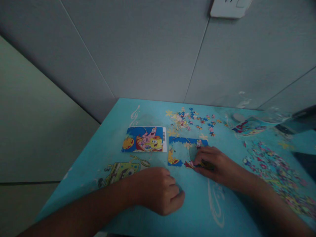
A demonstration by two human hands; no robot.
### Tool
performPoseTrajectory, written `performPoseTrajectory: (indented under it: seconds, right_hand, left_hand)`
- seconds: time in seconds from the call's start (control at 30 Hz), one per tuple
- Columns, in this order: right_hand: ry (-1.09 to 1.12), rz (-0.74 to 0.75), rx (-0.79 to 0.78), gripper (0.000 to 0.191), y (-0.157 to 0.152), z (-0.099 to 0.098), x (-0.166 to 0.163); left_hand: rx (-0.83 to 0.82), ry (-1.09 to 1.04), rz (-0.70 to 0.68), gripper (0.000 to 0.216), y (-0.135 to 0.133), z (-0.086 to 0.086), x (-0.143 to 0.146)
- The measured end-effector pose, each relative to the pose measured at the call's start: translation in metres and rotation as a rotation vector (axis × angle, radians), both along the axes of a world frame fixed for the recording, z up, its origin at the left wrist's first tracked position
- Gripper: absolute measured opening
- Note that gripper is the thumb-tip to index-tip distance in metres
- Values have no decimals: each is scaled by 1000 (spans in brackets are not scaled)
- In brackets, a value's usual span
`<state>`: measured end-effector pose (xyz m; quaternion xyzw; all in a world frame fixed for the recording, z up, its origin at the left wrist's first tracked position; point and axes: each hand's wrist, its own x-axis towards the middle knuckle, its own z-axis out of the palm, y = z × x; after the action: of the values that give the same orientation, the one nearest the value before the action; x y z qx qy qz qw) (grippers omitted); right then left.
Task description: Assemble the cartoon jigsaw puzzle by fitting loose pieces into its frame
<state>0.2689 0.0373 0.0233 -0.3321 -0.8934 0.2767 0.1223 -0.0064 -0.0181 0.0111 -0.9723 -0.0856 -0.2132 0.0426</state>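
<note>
A partly built cartoon jigsaw puzzle point(178, 152) lies in the middle of the blue table point(103, 151). My right hand point(211, 163) rests on its lower right corner, fingers curled down and pressing on pieces there. To the puzzle's left lies a printed reference picture point(144, 139) of the same cartoon scene. My left hand point(160, 189) sits in a loose fist on the table in front of the puzzle; whether anything is inside it is hidden.
Loose puzzle pieces point(191, 120) are scattered behind the puzzle, and a bigger spread of pieces point(276, 171) covers the right side. A clear plastic bag point(249, 123) lies at the back right. Grey wall panels stand just behind the table.
</note>
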Motion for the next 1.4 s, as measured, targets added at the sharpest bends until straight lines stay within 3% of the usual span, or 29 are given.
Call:
performPoseTrajectory:
  seconds: [1.4]
  right_hand:
    - [-23,-18,-14,8,-2,6,-1]
  left_hand:
    - [-22,31,6,12,-2,-3,-2]
